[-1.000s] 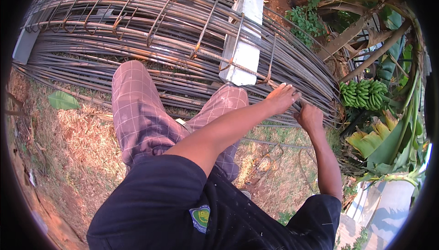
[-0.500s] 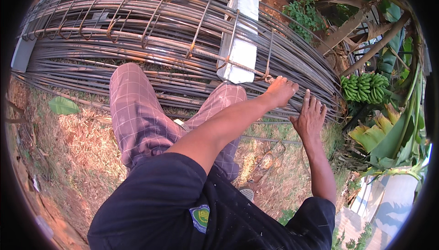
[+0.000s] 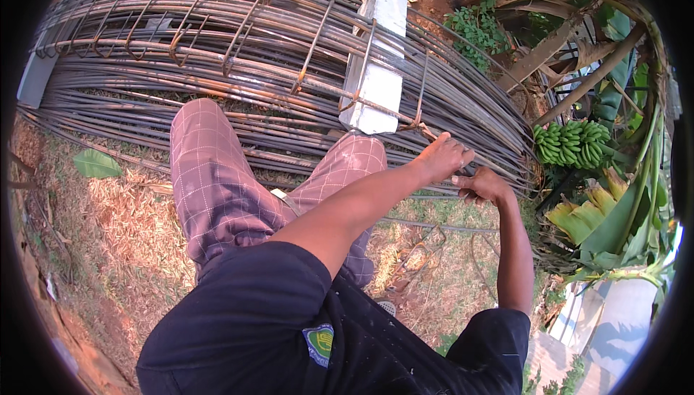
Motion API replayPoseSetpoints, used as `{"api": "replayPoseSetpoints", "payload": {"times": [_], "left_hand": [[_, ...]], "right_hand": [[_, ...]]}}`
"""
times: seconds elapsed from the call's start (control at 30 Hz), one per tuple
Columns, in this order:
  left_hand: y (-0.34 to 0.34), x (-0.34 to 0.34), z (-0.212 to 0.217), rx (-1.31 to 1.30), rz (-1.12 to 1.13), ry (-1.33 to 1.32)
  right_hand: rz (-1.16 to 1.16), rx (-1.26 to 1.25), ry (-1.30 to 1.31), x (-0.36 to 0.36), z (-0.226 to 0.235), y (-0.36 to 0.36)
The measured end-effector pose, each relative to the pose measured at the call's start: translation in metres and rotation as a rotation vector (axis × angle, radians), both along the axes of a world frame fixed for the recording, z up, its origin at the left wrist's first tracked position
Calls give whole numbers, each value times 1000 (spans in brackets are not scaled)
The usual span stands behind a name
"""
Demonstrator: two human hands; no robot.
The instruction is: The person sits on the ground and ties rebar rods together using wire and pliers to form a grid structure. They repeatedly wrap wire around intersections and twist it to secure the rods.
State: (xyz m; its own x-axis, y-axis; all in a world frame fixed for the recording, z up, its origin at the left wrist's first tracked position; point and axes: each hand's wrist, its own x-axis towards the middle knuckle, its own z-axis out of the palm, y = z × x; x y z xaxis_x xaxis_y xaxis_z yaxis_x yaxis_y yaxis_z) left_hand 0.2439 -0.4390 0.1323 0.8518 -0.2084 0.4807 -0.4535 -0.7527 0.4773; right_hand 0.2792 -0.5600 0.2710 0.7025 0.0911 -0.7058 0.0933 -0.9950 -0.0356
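A rusty rebar cage (image 3: pixel 242 70) with bent stirrups lies across a white block (image 3: pixel 379 88). Close to the cage's near right end, just past the block, my left hand (image 3: pixel 444 159) is closed with its fingers curled; whatever it grips is hidden. A rusty bar end (image 3: pixel 428 132) sticks out from the last stirrup (image 3: pixel 421 91) toward these fingers. Right beside it, my right hand (image 3: pixel 486 185) is bent at the wrist, fingers curled and thumb toward the left hand. I cannot make out anything in it.
Long loose steel bars (image 3: pixel 144 80) run under and beside the cage. A second grey block (image 3: pixel 37 80) supports the far left. Green bananas (image 3: pixel 571 143) hang at the right among leaves. Thin bent wire (image 3: pixel 473 250) lies on the dry grass below my hands.
My right hand has gone from stretched, spread fingers to curled ones and has come closer to my left hand. The left hand has shifted slightly downward, away from the stirrup corner.
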Motion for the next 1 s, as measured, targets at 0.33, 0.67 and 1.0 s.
{"api": "replayPoseSetpoints", "payload": {"times": [0.33, 0.67, 1.0], "left_hand": [[33, 31, 44, -71, -283, 333], [3, 33, -4, -83, 21, 48], [13, 33, 12, 352, -381, 336]], "right_hand": [[1001, -399, -1365, -26, -44, -18], [883, -195, -1136, 1, -47, -23], [361, -119, -722, -37, -58, -20]]}}
